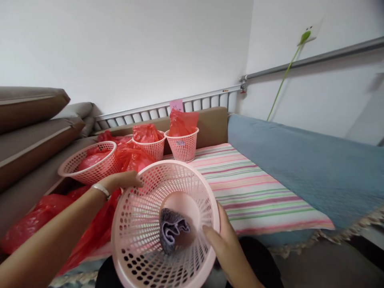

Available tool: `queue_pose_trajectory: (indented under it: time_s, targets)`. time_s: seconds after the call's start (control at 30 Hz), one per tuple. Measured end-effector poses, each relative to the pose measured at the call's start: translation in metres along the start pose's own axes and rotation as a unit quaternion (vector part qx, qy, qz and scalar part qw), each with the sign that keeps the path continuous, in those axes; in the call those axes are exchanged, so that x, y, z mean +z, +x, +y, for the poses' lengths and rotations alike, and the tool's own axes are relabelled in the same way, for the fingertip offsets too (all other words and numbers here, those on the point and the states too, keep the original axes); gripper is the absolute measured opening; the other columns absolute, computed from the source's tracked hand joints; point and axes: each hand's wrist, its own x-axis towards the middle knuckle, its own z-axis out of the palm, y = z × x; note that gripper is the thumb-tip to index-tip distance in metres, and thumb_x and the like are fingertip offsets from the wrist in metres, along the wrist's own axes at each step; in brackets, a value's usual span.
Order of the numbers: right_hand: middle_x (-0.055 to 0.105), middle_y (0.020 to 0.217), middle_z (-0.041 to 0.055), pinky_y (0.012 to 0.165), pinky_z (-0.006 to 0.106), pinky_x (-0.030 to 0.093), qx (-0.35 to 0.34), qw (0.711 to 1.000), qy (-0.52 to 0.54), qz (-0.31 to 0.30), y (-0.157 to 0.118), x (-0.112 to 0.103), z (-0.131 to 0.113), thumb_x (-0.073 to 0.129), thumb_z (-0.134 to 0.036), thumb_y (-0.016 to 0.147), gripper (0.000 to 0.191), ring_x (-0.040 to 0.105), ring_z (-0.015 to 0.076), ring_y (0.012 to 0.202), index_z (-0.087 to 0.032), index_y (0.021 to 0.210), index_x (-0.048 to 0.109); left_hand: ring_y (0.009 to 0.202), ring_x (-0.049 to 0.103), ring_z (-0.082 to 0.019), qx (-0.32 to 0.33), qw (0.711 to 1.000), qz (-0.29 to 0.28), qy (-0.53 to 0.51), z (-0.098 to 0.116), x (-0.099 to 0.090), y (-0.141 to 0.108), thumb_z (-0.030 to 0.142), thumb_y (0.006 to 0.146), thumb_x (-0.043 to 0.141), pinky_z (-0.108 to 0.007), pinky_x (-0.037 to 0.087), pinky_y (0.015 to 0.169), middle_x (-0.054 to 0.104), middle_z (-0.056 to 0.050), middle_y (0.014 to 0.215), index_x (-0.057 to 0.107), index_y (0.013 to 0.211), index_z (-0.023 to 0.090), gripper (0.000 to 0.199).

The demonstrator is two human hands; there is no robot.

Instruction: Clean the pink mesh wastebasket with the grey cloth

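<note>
A large pink plastic basket [192, 176] is tilted toward me, its open mouth facing the camera. Inside, near its bottom, lies a crumpled dark grey cloth [169, 230] with a wavy purple edge. My left hand [130, 180] grips the basket's upper left rim, and a white band circles that wrist. On the right side, my right hand [220, 236] holds the rim with the thumb inside and the other fingers behind the wall, mostly hidden.
Pink baskets with red plastic bags stand behind: one at left [114, 160], one in the middle [156, 150], one at right [183, 150]. Red bags [39, 216] lie at left beside stacked cushions [36, 140]. A striped cloth [240, 180] covers the seat.
</note>
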Motion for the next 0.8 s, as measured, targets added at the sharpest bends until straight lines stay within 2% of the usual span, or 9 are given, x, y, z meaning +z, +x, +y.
queue_pose_trajectory:
  time_s: [0.13, 0.27, 0.4, 0.43, 0.5, 0.57, 0.63, 0.73, 0.8]
  targets:
    - [0.051, 0.126, 0.0091, 0.096, 0.037, 0.039, -0.021, 0.998, -0.064, 0.013, -0.013, -0.022, 0.027, 0.047, -0.032, 0.079, 0.055, 0.049, 0.0229, 0.114, -0.022, 0.132, 0.033, 0.043, 0.052, -0.008, 0.008, 0.998, 0.028, -0.047, 0.005, 0.024, -0.031, 0.020, 0.078, 0.055, -0.018, 0.039, 0.043, 0.055, 0.006, 0.048, 0.063, 0.071, 0.005, 0.019]
    - [0.049, 0.127, 0.0098, 0.095, 0.040, 0.040, -0.066, 0.984, -0.163, 0.034, -0.001, -0.056, 0.037, 0.044, -0.034, 0.081, 0.051, 0.048, 0.0232, 0.114, -0.021, 0.129, 0.035, 0.069, 0.063, -0.017, 0.063, 0.985, 0.111, -0.119, 0.013, 0.046, -0.061, 0.017, 0.071, 0.052, -0.023, 0.048, 0.061, 0.069, -0.002, 0.079, 0.058, 0.107, 0.007, 0.038]
    - [0.041, 0.133, 0.0104, 0.100, 0.046, 0.033, -0.227, 0.906, -0.328, 0.145, -0.003, -0.064, 0.002, 0.049, -0.028, 0.079, 0.054, 0.042, 0.0252, 0.119, -0.021, 0.131, 0.036, 0.104, 0.058, -0.021, 0.160, 0.951, 0.158, -0.211, 0.026, 0.064, -0.085, 0.008, 0.068, 0.045, -0.033, 0.043, 0.093, 0.061, -0.008, 0.117, 0.045, 0.125, 0.013, 0.057]
    - [0.042, 0.133, 0.0096, 0.101, 0.045, 0.033, -0.264, 0.891, -0.345, 0.133, -0.007, -0.059, -0.010, 0.049, -0.026, 0.079, 0.053, 0.042, 0.0246, 0.119, -0.022, 0.131, 0.037, 0.110, 0.055, -0.021, 0.186, 0.942, 0.162, -0.227, 0.029, 0.068, -0.090, 0.006, 0.068, 0.042, -0.035, 0.039, 0.099, 0.058, -0.009, 0.122, 0.045, 0.125, 0.014, 0.058]
    - [0.047, 0.128, 0.0075, 0.099, 0.041, 0.036, -0.297, 0.882, -0.366, 0.028, -0.013, -0.039, -0.028, 0.047, -0.022, 0.081, 0.048, 0.044, 0.0219, 0.118, -0.025, 0.128, 0.042, 0.117, 0.049, -0.019, 0.226, 0.932, 0.165, -0.231, 0.037, 0.077, -0.101, 0.002, 0.068, 0.040, -0.037, 0.031, 0.105, 0.055, -0.008, 0.127, 0.046, 0.125, 0.015, 0.058]
    - [0.053, 0.122, 0.0056, 0.097, 0.037, 0.038, -0.268, 0.874, -0.385, -0.126, -0.012, -0.013, -0.029, 0.045, -0.019, 0.080, 0.044, 0.048, 0.0191, 0.114, -0.026, 0.123, 0.048, 0.121, 0.046, -0.019, 0.248, 0.928, 0.168, -0.223, 0.044, 0.085, -0.109, 0.001, 0.069, 0.038, -0.038, 0.029, 0.107, 0.053, -0.008, 0.129, 0.044, 0.126, 0.016, 0.060]
    - [0.057, 0.117, 0.0055, 0.096, 0.034, 0.038, -0.195, 0.859, -0.407, -0.243, -0.001, 0.013, -0.010, 0.048, -0.019, 0.078, 0.042, 0.051, 0.0192, 0.110, -0.024, 0.119, 0.053, 0.123, 0.044, -0.018, 0.258, 0.926, 0.167, -0.219, 0.048, 0.093, -0.116, -0.001, 0.070, 0.036, -0.038, 0.029, 0.107, 0.052, -0.009, 0.130, 0.042, 0.128, 0.015, 0.060]
    - [0.060, 0.112, 0.0140, 0.090, 0.038, 0.041, 0.003, 0.858, -0.462, -0.223, 0.024, 0.043, 0.040, 0.058, -0.032, 0.072, 0.051, 0.055, 0.0271, 0.104, -0.013, 0.119, 0.054, 0.122, 0.045, -0.019, 0.261, 0.927, 0.156, -0.218, 0.050, 0.100, -0.124, -0.002, 0.070, 0.035, -0.037, 0.030, 0.107, 0.053, -0.009, 0.129, 0.040, 0.129, 0.016, 0.062]
    - [0.062, 0.106, 0.0173, 0.082, 0.037, 0.044, 0.051, 0.857, -0.468, -0.208, 0.035, 0.054, 0.071, 0.063, -0.039, 0.067, 0.056, 0.058, 0.0294, 0.097, -0.008, 0.114, 0.056, 0.122, 0.045, -0.020, 0.258, 0.929, 0.149, -0.220, 0.048, 0.103, -0.128, -0.003, 0.069, 0.037, -0.038, 0.030, 0.107, 0.053, -0.008, 0.129, 0.040, 0.130, 0.017, 0.064]
